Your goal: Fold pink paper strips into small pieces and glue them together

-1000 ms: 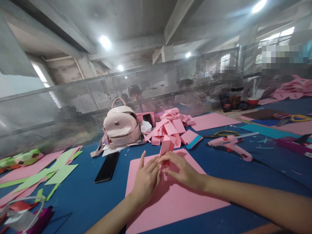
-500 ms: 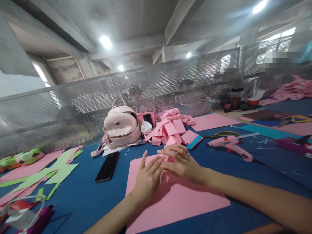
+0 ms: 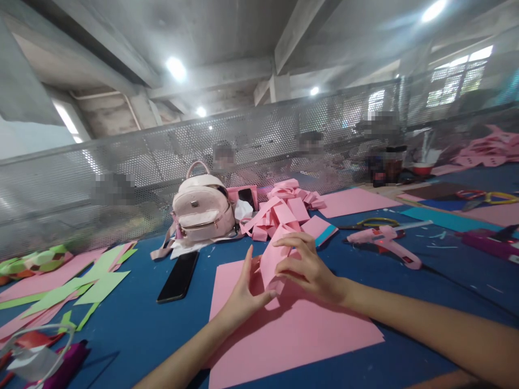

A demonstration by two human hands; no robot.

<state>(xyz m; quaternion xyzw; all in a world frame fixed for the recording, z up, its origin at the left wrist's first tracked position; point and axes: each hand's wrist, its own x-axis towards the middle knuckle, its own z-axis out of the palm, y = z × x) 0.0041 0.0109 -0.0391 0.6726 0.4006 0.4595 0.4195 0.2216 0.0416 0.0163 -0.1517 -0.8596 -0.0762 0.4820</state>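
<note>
A folded piece of pink paper (image 3: 272, 259) stands tilted up between my two hands, above a large pink sheet (image 3: 300, 335) on the blue table. My right hand (image 3: 304, 265) grips the piece from the right, its fingers bent over the upper and right edges. From the left, my left hand (image 3: 247, 289) holds it, the thumb at the lower edge and the index finger pointing up. The other left fingers are partly hidden behind the paper. Just beyond my hands lies a heap of pink paper strips (image 3: 279, 213).
A black phone (image 3: 178, 277) and a pale pink backpack (image 3: 204, 208) are to the left. On the right are a pink glue gun (image 3: 385, 241), scissors (image 3: 377, 222) and a blue sheet (image 3: 441, 219). Green paper pieces (image 3: 105, 286) lie far left. A perforated metal divider (image 3: 154, 156) runs behind.
My hands lay flat together over the folded paper. Now they have parted a little, and the paper is lifted and tilted upright between them.
</note>
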